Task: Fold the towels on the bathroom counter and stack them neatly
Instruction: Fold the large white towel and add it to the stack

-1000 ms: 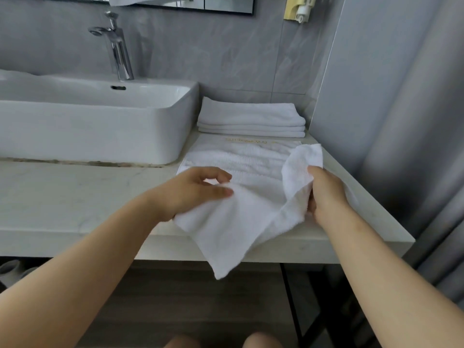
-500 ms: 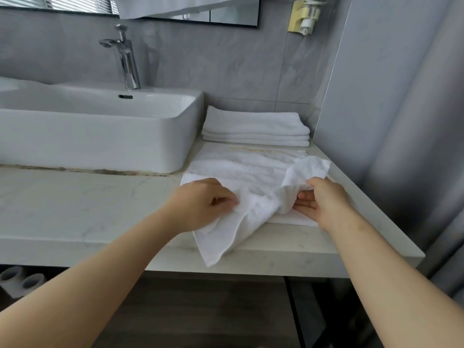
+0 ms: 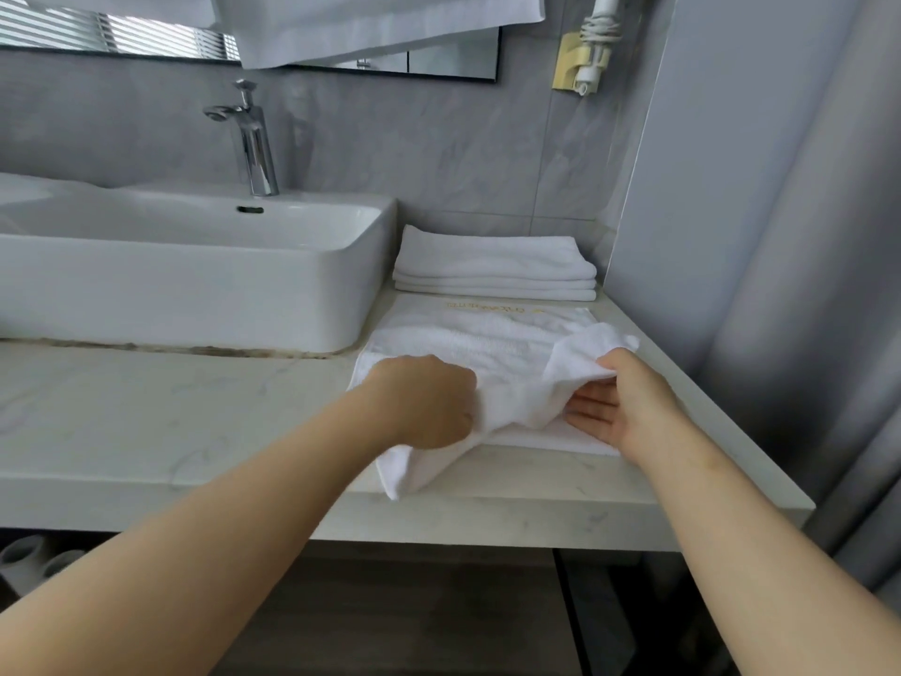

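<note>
A small white towel point(image 3: 517, 402) lies rumpled on a larger flat white towel point(image 3: 487, 334) with gold lettering, spread on the marble counter point(image 3: 170, 417). My left hand point(image 3: 424, 402) grips the small towel's left part, fingers curled into the cloth. At the towel's right corner my right hand point(image 3: 619, 402) pinches the cloth between thumb and fingers, with the fingers lying straight under the raised flap. One end of the small towel droops toward the counter's front edge. A stack of folded white towels point(image 3: 492, 265) sits at the back by the wall.
A white basin point(image 3: 195, 285) with a chrome tap point(image 3: 253, 139) stands left of the towels. A grey wall point(image 3: 731, 236) closes the counter's right end. A white cloth point(image 3: 380, 22) hangs above the mirror. Rolls point(image 3: 29, 563) sit under the counter.
Both hands have moved the small towel back from the counter's front edge onto the flat towel; much less of it hangs over the edge. My right hand has lowered and turned palm-up.
</note>
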A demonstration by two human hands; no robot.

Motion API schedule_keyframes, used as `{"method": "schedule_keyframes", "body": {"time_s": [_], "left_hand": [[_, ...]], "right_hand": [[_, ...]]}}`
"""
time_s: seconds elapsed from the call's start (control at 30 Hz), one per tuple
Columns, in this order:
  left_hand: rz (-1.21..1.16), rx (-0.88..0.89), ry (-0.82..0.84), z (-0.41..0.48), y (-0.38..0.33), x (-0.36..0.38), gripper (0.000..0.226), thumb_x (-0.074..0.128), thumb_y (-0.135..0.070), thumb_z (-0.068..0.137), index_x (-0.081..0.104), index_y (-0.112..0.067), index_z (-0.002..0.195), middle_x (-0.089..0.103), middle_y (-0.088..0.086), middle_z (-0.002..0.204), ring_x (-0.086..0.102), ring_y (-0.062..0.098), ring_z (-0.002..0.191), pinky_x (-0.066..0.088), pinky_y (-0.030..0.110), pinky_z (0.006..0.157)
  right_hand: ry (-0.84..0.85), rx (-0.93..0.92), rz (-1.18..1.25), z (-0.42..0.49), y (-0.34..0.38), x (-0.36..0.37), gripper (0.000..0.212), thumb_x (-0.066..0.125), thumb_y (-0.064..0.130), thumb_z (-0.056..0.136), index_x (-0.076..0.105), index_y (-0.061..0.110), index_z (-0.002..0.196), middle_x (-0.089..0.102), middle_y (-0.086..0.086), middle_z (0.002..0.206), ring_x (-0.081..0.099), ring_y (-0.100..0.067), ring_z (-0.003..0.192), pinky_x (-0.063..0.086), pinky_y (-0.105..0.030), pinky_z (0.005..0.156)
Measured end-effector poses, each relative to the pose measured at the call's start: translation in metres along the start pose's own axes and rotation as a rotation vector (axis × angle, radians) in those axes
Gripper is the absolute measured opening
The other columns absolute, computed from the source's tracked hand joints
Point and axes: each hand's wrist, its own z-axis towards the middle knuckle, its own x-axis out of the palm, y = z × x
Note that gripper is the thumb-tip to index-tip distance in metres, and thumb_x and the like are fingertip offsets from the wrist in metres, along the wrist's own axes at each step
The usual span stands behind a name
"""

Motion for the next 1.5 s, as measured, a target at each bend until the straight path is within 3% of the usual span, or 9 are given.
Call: {"method": "schedule_keyframes", "body": {"time_s": [0.13,0.23,0.4,0.63,0.73,0.83,0.97,1.2,1.5], "left_hand": [[-0.221,-0.093,-0.17,0.017,0.039,-0.018,0.02,0.042,-0.02,0.089,0.038,-0.024,0.07,0.049,-0.002,0.079,0.042,0.022,0.076,0.033,0.029,0.067],[-0.226,-0.173,-0.307,0.035,0.054,-0.012,0.017,0.04,-0.021,0.091,0.037,-0.022,0.074,0.053,0.003,0.089,0.042,0.025,0.078,0.035,0.03,0.069],[-0.139,-0.208,0.058,0.044,0.052,0.023,0.029,0.041,-0.04,0.092,0.051,-0.023,0.113,0.059,0.001,0.111,0.047,0.021,0.088,0.033,0.028,0.072],[-0.202,-0.126,0.118,0.03,0.058,0.007,0.027,0.048,-0.029,0.09,0.044,-0.02,0.066,0.048,-0.008,0.07,0.046,0.015,0.072,0.032,0.024,0.059],[-0.434,-0.102,0.211,0.022,0.065,-0.011,0.026,0.054,-0.024,0.09,0.053,-0.018,0.065,0.052,-0.007,0.065,0.048,0.01,0.061,0.036,0.021,0.058],[-0.47,-0.085,0.057,0.025,0.071,-0.028,0.026,0.055,-0.022,0.091,0.057,-0.021,0.065,0.053,-0.012,0.061,0.051,0.01,0.061,0.038,0.02,0.055],[-0.211,-0.131,-0.213,0.041,0.075,-0.044,0.021,0.057,-0.03,0.09,0.063,-0.021,0.108,0.059,0.0,0.092,0.048,0.019,0.083,0.036,0.026,0.071],[-0.018,-0.246,-0.486,0.078,0.083,-0.047,0.026,0.04,-0.025,0.095,0.058,-0.032,0.113,0.043,-0.001,0.088,0.04,0.025,0.077,0.029,0.028,0.062],[0.026,-0.315,-0.568,0.137,0.099,-0.025,0.025,0.037,-0.017,0.095,0.054,-0.026,0.111,0.059,0.002,0.098,0.049,0.027,0.077,0.026,0.027,0.056]], "right_hand": [[-0.079,-0.239,-0.065,0.003,0.014,-0.003,0.017,0.046,0.02,0.088,0.062,0.016,0.082,0.067,-0.003,0.058,0.065,-0.018,0.06,0.051,-0.029,0.054],[-0.101,-0.417,-0.296,0.009,0.012,0.0,0.019,0.041,0.021,0.094,0.058,0.018,0.09,0.068,-0.005,0.083,0.065,-0.021,0.075,0.048,-0.032,0.064],[-0.074,-0.411,-0.772,0.016,-0.016,-0.007,0.021,0.036,0.02,0.098,0.048,0.006,0.09,0.054,-0.009,0.08,0.05,-0.028,0.077,0.036,-0.034,0.061],[-0.087,-0.34,-0.772,0.013,-0.012,-0.014,0.023,0.045,0.022,0.081,0.062,0.007,0.08,0.069,-0.008,0.071,0.062,-0.025,0.068,0.049,-0.035,0.064],[-0.078,-0.335,-0.576,0.011,-0.005,-0.018,0.019,0.048,0.019,0.08,0.065,0.014,0.075,0.067,0.001,0.055,0.059,-0.012,0.046,0.041,-0.024,0.048],[-0.168,-0.459,-0.476,0.016,0.005,-0.017,0.019,0.047,0.017,0.081,0.061,0.02,0.069,0.065,0.008,0.052,0.054,-0.01,0.049,0.035,-0.024,0.051],[-0.234,-0.542,-0.369,0.025,0.02,-0.009,0.019,0.048,0.016,0.081,0.056,0.018,0.064,0.063,0.008,0.053,0.053,-0.01,0.052,0.038,-0.027,0.054],[-0.3,-0.619,-0.331,0.055,0.041,0.005,0.017,0.048,0.018,0.08,0.052,0.013,0.064,0.062,0.01,0.055,0.054,-0.011,0.054,0.041,-0.028,0.059],[-0.369,-0.679,-0.449,0.11,0.067,0.03,0.023,0.048,0.019,0.082,0.053,0.001,0.069,0.064,-0.005,0.068,0.062,-0.032,0.072,0.04,-0.027,0.055]]}}
